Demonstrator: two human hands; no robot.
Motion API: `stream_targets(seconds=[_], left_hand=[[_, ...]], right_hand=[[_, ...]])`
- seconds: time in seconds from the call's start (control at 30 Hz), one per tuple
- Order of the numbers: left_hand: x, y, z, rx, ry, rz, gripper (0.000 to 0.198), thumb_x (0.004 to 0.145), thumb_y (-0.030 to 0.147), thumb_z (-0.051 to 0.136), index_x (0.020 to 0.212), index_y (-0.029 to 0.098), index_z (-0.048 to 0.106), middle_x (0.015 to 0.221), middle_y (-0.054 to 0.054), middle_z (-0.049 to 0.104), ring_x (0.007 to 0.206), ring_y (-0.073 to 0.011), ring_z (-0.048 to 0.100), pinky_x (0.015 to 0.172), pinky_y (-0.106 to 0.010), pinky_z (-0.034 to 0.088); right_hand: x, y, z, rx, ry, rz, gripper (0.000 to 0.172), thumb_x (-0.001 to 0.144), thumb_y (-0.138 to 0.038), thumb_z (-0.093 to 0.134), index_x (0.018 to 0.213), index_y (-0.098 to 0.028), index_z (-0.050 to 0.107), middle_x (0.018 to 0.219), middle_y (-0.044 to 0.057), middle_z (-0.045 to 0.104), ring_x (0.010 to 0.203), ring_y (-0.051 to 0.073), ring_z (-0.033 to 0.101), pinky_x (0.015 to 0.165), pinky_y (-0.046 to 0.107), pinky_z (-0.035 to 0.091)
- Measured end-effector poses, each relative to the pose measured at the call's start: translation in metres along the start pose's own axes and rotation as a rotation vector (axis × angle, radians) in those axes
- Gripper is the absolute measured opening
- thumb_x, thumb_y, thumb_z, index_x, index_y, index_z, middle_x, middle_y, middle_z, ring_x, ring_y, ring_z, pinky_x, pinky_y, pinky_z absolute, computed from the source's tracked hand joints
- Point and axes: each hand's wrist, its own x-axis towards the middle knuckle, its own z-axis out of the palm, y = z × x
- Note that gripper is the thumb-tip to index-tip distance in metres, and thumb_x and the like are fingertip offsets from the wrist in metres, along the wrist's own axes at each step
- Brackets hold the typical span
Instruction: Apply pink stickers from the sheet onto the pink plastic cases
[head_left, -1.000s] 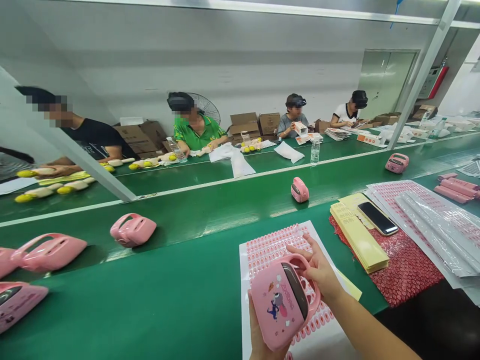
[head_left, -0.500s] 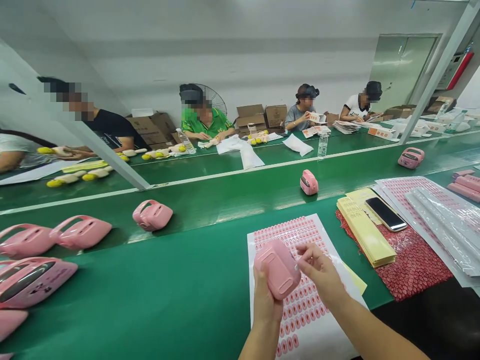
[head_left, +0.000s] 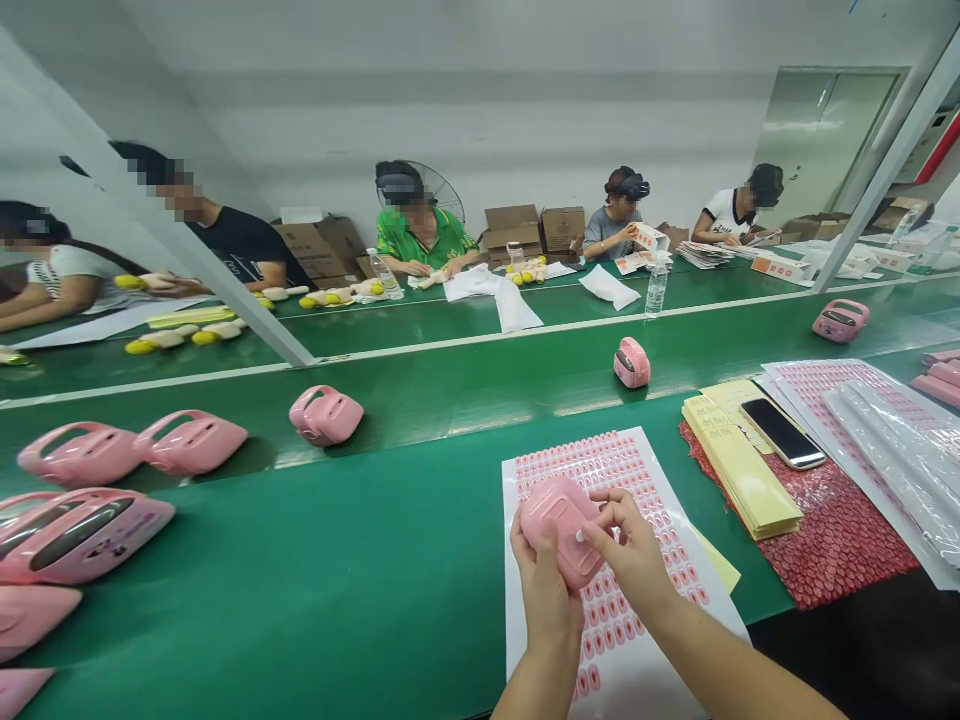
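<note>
My left hand [head_left: 546,590] is closed around a pink plastic case [head_left: 556,515] with rounded corners, holding its flat side with raised ridges towards me. On the right edge of the case my right hand [head_left: 634,550] is closed, its thumb on the flat side and its index finger at the upper edge. A small white spot shows at the thumb tip; I cannot tell what it is. Beneath both hands lies a white sheet [head_left: 517,610] with rows of small pink oval stickers [head_left: 615,635], partly covered by my hands and the case.
Pink handled cases [head_left: 191,443] stand at the left and along the belt [head_left: 450,400]. To the right are yellow paper strips [head_left: 739,465], a phone [head_left: 782,433], red bubble wrap [head_left: 840,550] and more sticker sheets [head_left: 825,390]. Several people work across the belt behind slanted posts [head_left: 187,230].
My right hand has moved from beside the case onto its right edge, with the thumb now over the flat side. The whole view has shifted slightly.
</note>
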Motion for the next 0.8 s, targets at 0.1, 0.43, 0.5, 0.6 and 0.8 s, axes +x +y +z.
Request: stream_targets(seconds=[0.1, 0.43, 0.5, 0.6, 0.8], left_hand=[[0.0004, -0.0015, -0.0003, -0.003, 0.003, 0.009, 0.056, 0.063, 0.049, 0.066, 0.11, 0.027, 0.047, 0.103, -0.006, 0.056, 0.084, -0.0192, 0.058, 0.061, -0.027, 0.051], [-0.0024, 0.0007, 0.0006, -0.021, -0.011, 0.001, 0.056, 0.065, 0.046, 0.066, 0.113, 0.028, 0.044, 0.099, -0.005, 0.058, 0.081, -0.0185, 0.061, 0.06, -0.026, 0.051], [-0.0022, -0.0003, -0.0001, -0.023, -0.023, -0.005, 0.055, 0.066, 0.045, 0.065, 0.114, 0.028, 0.044, 0.1, -0.006, 0.057, 0.08, -0.0186, 0.061, 0.062, -0.028, 0.051], [-0.0019, -0.0016, -0.0008, -0.033, -0.033, -0.001, 0.053, 0.068, 0.044, 0.064, 0.113, 0.027, 0.044, 0.099, -0.006, 0.057, 0.081, -0.0186, 0.06, 0.064, -0.03, 0.052], [-0.0028, -0.0015, -0.0004, -0.038, -0.027, 0.007, 0.045, 0.069, 0.043, 0.064, 0.106, 0.026, 0.047, 0.094, -0.004, 0.058, 0.079, -0.0166, 0.061, 0.062, -0.024, 0.051]], right_hand=[[0.0, -0.0001, 0.0002, 0.012, 0.005, -0.011, 0.021, 0.066, -0.036, 0.062, 0.056, -0.019, 0.054, 0.099, 0.008, 0.049, 0.105, 0.026, 0.044, 0.079, 0.036, 0.038], [-0.001, 0.0022, 0.0014, -0.106, 0.031, -0.116, 0.019, 0.07, -0.033, 0.061, 0.058, -0.02, 0.054, 0.096, 0.007, 0.05, 0.104, 0.026, 0.046, 0.079, 0.037, 0.04], [-0.0013, 0.0024, 0.0012, -0.142, 0.037, -0.14, 0.018, 0.071, -0.032, 0.06, 0.059, -0.02, 0.054, 0.098, 0.008, 0.05, 0.103, 0.025, 0.047, 0.079, 0.037, 0.04], [-0.0017, 0.0012, 0.0008, -0.163, 0.038, -0.153, 0.019, 0.072, -0.032, 0.059, 0.058, -0.02, 0.054, 0.099, 0.008, 0.05, 0.101, 0.025, 0.048, 0.076, 0.036, 0.042], [-0.0027, 0.0022, 0.0013, -0.2, 0.046, -0.227, 0.019, 0.074, -0.031, 0.057, 0.059, -0.02, 0.053, 0.095, 0.009, 0.05, 0.099, 0.025, 0.049, 0.07, 0.035, 0.045]])
